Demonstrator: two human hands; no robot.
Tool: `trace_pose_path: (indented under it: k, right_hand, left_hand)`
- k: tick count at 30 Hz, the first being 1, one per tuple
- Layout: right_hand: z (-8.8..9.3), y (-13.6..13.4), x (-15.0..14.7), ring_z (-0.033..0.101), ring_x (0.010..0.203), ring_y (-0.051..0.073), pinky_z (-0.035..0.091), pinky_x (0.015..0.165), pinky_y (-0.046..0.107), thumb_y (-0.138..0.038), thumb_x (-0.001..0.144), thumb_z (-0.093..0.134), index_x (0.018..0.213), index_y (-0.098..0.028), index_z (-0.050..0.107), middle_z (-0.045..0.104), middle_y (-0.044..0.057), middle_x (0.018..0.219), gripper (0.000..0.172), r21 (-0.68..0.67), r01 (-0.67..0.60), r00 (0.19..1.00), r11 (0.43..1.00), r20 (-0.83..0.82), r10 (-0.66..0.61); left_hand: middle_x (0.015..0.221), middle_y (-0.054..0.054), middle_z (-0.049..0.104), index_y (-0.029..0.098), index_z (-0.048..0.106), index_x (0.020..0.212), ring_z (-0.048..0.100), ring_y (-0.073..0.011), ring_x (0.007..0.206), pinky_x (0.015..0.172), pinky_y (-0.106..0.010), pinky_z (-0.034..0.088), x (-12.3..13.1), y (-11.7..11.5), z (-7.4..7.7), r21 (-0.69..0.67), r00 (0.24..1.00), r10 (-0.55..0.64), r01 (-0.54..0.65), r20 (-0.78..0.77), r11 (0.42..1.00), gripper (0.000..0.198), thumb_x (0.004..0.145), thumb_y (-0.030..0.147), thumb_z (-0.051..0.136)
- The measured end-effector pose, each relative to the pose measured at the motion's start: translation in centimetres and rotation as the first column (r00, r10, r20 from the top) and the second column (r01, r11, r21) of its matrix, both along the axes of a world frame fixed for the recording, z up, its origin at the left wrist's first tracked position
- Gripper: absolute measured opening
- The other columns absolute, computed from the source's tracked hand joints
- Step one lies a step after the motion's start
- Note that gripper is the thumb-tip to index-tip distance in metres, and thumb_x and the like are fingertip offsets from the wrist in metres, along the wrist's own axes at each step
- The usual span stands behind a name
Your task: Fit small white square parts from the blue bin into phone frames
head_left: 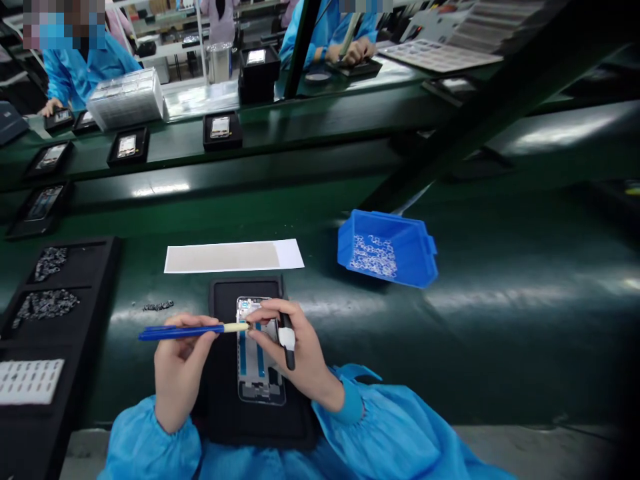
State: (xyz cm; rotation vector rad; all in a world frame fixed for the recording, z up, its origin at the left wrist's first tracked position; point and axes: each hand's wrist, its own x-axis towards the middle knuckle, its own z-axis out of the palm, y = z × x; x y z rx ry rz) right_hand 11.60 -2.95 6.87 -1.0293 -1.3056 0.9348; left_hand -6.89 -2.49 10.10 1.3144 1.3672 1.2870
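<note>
A silver phone frame (pixel 260 373) lies in a black fixture tray (pixel 220 400) on the green bench in front of me. My left hand (pixel 177 370) is closed on a blue tool with a pale tip (pixel 190 331), held level, its tip touching the upper part of the frame. My right hand (pixel 295 347) rests over the frame's top, its fingertips pinched at the tool's tip, and a black tool with a white band (pixel 287 340) is held in that hand.
A blue bin of small metal parts (pixel 387 248) sits to the right. A paper strip (pixel 233 256) lies behind the fixture. Black compartment trays of small parts (pixel 47 303) stand at left. Across the conveyor (pixel 300 127), other people in blue coats work on phones in fixtures.
</note>
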Motion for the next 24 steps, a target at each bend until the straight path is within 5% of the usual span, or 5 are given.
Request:
trace_pose_path:
  k: [9, 24]
  right_hand:
    - [1.3, 0.3, 0.4, 0.068, 0.082, 0.018, 0.056, 0.078, 0.033, -0.022, 0.092, 0.065, 0.113, -0.025, 0.052, 0.07, 0.002, 0.09, 0.025, -0.1, -0.166, 0.978, 0.981, -0.144, 0.151]
    - [2.0, 1.1, 2.2, 0.061, 0.081, 0.015, 0.05, 0.081, 0.031, -0.01, 0.085, 0.063, 0.128, -0.024, 0.046, 0.063, -0.001, 0.088, 0.048, -0.113, -0.381, 0.921, 0.918, -0.132, 0.366]
  left_hand:
    - [0.088, 0.001, 0.074, 0.023, 0.044, 0.098, 0.074, -0.0171, 0.089, 0.082, -0.029, 0.061, -1.0, 0.4, -1.3, -0.156, 0.943, -0.07, 0.127, 0.326, 0.98, 0.04, 0.08, 0.036, 0.078]
    - [0.087, 0.0, 0.073, 0.023, 0.046, 0.098, 0.073, -0.0169, 0.084, 0.081, -0.029, 0.06, -1.2, 0.6, -1.4, -0.175, 0.918, -0.139, 0.216, 0.371, 0.961, 0.04, 0.08, 0.031, 0.079]
